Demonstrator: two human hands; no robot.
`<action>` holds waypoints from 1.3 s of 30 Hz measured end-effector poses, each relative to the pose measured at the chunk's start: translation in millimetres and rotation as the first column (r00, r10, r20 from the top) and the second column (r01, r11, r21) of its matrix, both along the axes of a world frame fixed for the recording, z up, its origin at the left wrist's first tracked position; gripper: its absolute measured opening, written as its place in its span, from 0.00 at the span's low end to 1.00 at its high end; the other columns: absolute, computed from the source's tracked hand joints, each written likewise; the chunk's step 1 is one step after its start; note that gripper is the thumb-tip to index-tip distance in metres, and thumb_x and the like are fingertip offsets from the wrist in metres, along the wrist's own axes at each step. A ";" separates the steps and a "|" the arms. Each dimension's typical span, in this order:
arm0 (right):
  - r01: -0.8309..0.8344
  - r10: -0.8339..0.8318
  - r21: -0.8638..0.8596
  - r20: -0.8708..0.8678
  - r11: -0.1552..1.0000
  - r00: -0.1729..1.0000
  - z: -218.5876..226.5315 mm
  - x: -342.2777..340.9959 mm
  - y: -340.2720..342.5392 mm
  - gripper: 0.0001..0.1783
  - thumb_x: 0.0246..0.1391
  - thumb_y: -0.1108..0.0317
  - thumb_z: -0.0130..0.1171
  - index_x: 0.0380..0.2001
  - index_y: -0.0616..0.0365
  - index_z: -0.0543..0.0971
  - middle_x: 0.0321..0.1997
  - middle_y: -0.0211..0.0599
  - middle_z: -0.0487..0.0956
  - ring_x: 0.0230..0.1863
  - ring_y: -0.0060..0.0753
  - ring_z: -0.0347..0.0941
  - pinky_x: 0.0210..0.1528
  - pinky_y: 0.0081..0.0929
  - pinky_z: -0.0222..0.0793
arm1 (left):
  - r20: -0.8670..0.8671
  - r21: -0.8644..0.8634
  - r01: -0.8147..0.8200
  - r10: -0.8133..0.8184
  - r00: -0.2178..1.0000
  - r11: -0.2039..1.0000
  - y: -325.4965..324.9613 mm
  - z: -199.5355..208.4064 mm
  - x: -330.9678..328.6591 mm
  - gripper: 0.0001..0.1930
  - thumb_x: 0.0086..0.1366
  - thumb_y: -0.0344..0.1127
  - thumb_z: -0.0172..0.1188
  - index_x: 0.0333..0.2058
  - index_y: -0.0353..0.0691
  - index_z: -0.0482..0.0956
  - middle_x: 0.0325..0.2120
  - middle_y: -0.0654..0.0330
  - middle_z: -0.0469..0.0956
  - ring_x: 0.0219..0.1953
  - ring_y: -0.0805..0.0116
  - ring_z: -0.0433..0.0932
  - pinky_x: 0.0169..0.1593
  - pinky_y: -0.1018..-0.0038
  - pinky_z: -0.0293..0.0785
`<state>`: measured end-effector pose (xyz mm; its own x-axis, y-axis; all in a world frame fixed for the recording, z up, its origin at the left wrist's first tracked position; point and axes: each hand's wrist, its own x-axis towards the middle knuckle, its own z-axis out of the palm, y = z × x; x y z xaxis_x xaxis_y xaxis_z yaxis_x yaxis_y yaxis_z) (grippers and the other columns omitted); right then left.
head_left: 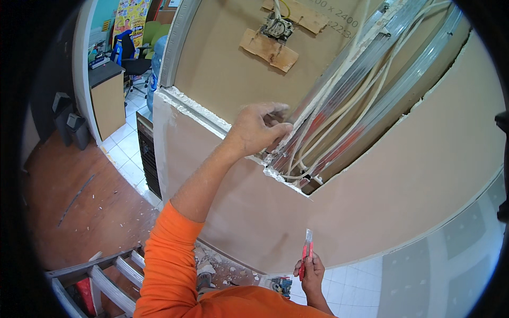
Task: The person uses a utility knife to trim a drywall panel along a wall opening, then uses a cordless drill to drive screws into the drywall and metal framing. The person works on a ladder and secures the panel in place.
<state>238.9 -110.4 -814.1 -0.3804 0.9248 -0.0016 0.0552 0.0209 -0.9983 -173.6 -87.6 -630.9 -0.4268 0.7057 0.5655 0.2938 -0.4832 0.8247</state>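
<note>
My left hand (258, 129) is raised at the lower edge of a cut-out in the plasterboard wall (366, 196). Its fingers are loosely curled, with a gap between thumb and forefinger and nothing seen in it. The thumb lies close to a whitish metal stud (318, 100); whether it touches is unclear. Lower down, my right hand (313, 271) grips a red utility knife (307, 257), its blade pointing up. Inside the cut-out, cream cables (366, 106) run beside clear plastic strips (424, 69) to the right of the stud.
An electrical fitting (277, 29) hangs on wires between torn brown board pieces (269, 50). A ladder (108, 286) stands at lower left. Plaster scraps (212, 259) litter the floor. Beyond the doorway are a desk (108, 103), an office chair (132, 63) and a water bottle (157, 69).
</note>
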 end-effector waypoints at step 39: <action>-0.084 0.045 -0.201 -0.194 0.976 0.980 -54.7 83.1 29.6 0.20 0.72 0.60 0.52 0.59 0.63 0.72 0.27 0.34 0.78 0.24 0.22 0.74 0.27 0.24 0.74 | 0.013 0.296 -0.838 0.875 0.484 0.459 89.1 78.8 72.4 0.39 0.69 0.70 0.52 0.39 0.28 0.81 0.34 0.41 0.79 0.41 0.42 0.79 0.48 0.54 0.73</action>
